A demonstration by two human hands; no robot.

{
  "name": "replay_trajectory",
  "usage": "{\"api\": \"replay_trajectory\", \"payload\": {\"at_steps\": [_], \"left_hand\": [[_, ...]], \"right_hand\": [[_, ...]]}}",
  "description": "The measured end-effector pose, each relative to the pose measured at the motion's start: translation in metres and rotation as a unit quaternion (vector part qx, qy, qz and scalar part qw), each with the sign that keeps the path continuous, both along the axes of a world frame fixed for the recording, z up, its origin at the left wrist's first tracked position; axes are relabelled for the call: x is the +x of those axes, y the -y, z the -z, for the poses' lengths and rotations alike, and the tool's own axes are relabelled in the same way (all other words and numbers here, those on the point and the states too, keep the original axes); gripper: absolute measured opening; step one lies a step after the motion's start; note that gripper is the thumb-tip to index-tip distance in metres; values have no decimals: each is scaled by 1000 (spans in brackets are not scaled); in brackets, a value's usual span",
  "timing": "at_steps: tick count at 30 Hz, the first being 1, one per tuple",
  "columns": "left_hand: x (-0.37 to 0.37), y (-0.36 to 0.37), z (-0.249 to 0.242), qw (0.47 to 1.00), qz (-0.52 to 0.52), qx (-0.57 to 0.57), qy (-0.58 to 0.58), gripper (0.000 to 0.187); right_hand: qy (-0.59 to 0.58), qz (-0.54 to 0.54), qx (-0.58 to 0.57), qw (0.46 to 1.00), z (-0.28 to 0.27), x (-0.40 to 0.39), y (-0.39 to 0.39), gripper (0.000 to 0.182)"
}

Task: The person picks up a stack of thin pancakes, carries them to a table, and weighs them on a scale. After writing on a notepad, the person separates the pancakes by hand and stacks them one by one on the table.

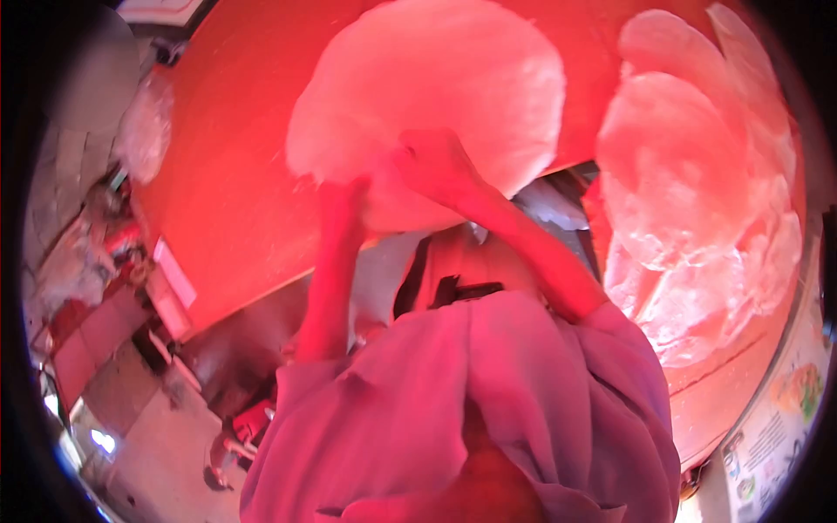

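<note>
A large, thin, pale round sheet (471, 87), much like rolled-out dough, spreads over the red tabletop (235, 174) in front of me. Its lower edge reaches the table's near edge. My right hand (433, 163) has its fingers curled closed on the sheet, a little below its middle. My left hand (350, 185) is at the sheet's lower left edge, blurred and blending into the pale surface, so its fingers do not show. Strong red light washes over everything here.
On my right, a pile of similar thin sheets (667, 166) lies loosely overlapped on another surface. A clear plastic bag (145, 131) hangs at the table's far left. Assorted items clutter the floor (166, 444) at lower left. A printed sheet (776, 427) is at lower right.
</note>
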State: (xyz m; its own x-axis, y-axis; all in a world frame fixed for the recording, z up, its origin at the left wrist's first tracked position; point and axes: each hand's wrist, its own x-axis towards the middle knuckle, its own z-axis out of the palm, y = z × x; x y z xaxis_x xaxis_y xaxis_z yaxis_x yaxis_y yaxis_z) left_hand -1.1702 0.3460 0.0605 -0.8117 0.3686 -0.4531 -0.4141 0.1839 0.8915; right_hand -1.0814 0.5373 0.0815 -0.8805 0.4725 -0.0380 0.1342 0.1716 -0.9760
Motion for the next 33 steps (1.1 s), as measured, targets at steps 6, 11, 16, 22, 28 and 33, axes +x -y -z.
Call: {"api": "replay_trajectory", "payload": {"at_steps": [6, 11, 16, 22, 28, 33], "left_hand": [[2, 14, -1, 984, -25, 126, 121, 47], [-3, 15, 14, 986, -17, 88, 142, 46], [-1, 20, 18, 982, -19, 109, 155, 45], [-13, 49, 41, 979, -37, 132, 154, 47], [21, -2, -31, 980, -60, 126, 140, 47], [16, -1, -36, 984, -46, 114, 130, 50]], "right_hand": [[-34, 153, -338, 928, -56, 78, -157, 17], [-132, 178, -353, 909, -172, 194, -269, 17], [-158, 109, -350, 917, -215, 219, -364, 16], [-96, 223, -23, 970, -251, 175, -386, 8], [-140, 331, -73, 931, -233, 256, -468, 11], [-137, 453, -154, 867, -69, 336, -540, 14]]}}
